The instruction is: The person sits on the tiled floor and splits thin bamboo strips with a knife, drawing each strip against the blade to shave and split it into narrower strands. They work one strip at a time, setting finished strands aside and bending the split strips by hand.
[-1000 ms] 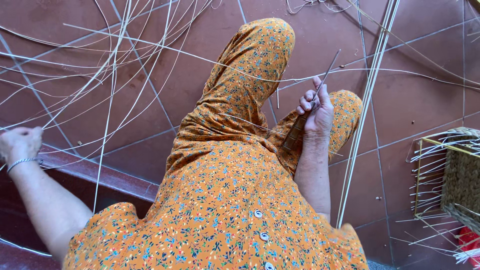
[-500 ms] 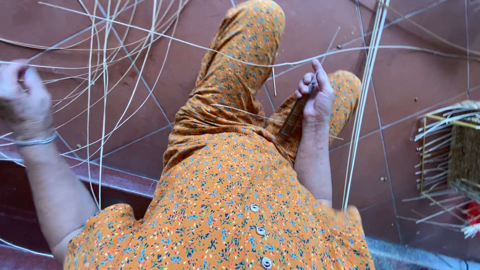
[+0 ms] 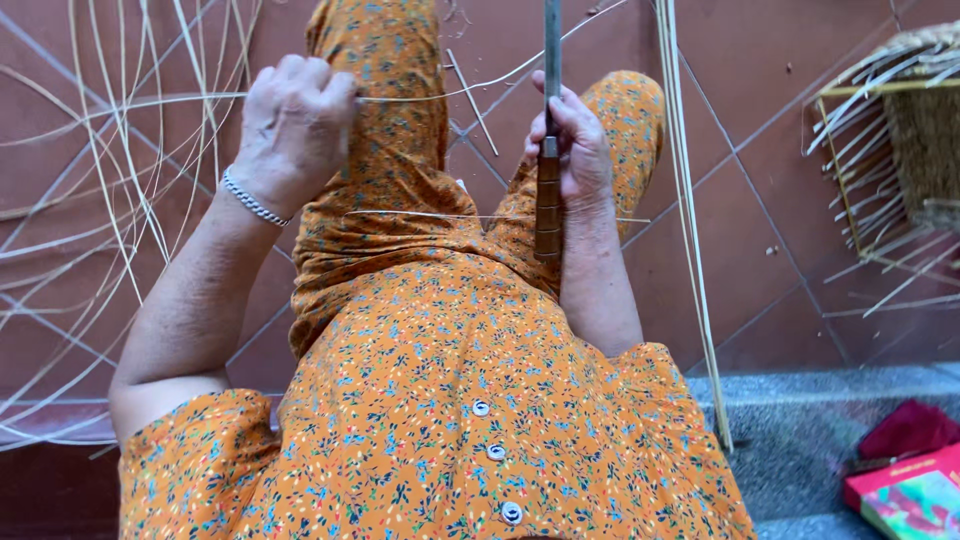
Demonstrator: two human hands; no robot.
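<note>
Pinching a thin strip (image 3: 440, 92), left hand (image 3: 290, 130) fisted; right hand (image 3: 575, 150) grips knife (image 3: 548, 200), blade cropped.

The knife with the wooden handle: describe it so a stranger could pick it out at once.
Start at the orange floral dress filling the middle of the head view, then go to the right hand raised above the right knee. The knife stands upright in that grip, brown wooden handle below, flat grey blade above. Unlike the pale thin cane strips around it, it is dark, thick and rigid.
</note>
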